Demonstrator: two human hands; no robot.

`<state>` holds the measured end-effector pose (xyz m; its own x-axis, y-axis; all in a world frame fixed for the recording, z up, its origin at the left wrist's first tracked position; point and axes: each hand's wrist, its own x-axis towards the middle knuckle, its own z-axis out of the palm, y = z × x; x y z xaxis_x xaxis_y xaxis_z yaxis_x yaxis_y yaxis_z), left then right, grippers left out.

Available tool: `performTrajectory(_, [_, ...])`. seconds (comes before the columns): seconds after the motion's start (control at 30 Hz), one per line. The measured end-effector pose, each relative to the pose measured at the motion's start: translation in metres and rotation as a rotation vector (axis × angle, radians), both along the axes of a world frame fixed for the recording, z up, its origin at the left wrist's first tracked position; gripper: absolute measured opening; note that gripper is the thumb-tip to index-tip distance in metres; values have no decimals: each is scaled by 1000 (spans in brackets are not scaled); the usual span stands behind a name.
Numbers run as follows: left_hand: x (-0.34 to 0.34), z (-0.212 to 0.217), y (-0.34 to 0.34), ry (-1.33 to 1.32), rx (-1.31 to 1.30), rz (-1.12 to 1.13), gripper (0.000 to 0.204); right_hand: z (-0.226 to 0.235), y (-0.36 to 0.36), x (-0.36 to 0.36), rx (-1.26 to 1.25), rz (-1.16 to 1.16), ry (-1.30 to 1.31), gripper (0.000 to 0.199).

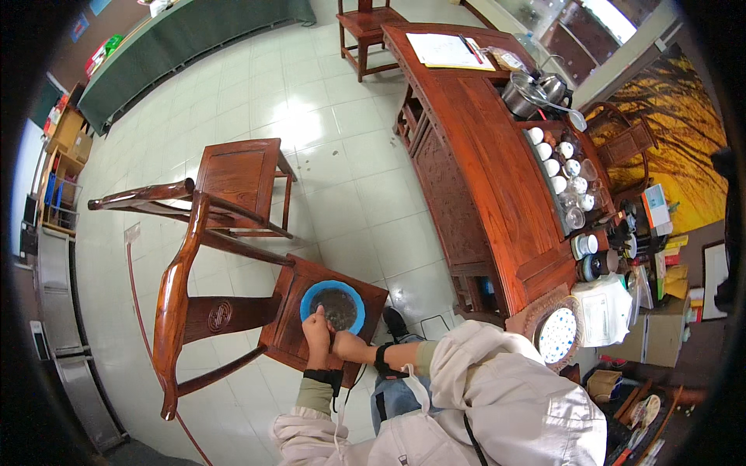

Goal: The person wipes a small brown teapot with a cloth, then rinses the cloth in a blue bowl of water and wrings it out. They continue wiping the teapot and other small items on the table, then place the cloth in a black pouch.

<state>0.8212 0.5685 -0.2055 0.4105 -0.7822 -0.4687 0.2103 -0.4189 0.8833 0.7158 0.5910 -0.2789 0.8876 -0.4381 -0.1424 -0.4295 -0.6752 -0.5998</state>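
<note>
A round blue basin (359,301) with dark, murky water in it sits on the seat of a brown wooden armchair (291,314). Over its near rim are both of my hands, close together. My left hand (316,332) is closed, thumb upward. Beside it on the right, my right hand (351,347) is also closed, its knuckles turned away. Whatever they grip is hidden by the fingers. Dark bands circle both wrists.
A second wooden chair (237,175) stands just beyond the armchair. To the right runs a long wooden table (482,163) carrying white cups (552,167), a steel pot (521,97) and a spotted plate (558,335). A thin reddish hose (140,311) lies on the tiled floor.
</note>
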Motion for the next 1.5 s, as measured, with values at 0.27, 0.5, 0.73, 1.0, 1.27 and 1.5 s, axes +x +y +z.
performTrajectory(0.27, [-7, -31, 0, -243, 174, -33, 51, -21, 10, 3, 495, -574, 84, 18])
performTrajectory(0.5, [-5, -51, 6, -273, 347, 76, 50, 7, -1, 2, 388, -489, 300, 16])
performTrajectory(0.73, [14, 12, 37, 577, 195, 201, 47, 81, -20, -6, 760, -411, 152, 39])
performTrajectory(1.0, [3, 96, 56, 984, -155, 204, 64, 184, -16, 21, 2208, -965, -245, 31])
performTrajectory(1.27, [-12, 146, 47, 957, -418, 580, 35, 248, -3, 1, 2789, -754, -523, 22])
performTrajectory(1.5, [9, 181, 30, 654, -243, -71, 28, 229, -16, -12, 2556, -567, -196, 15])
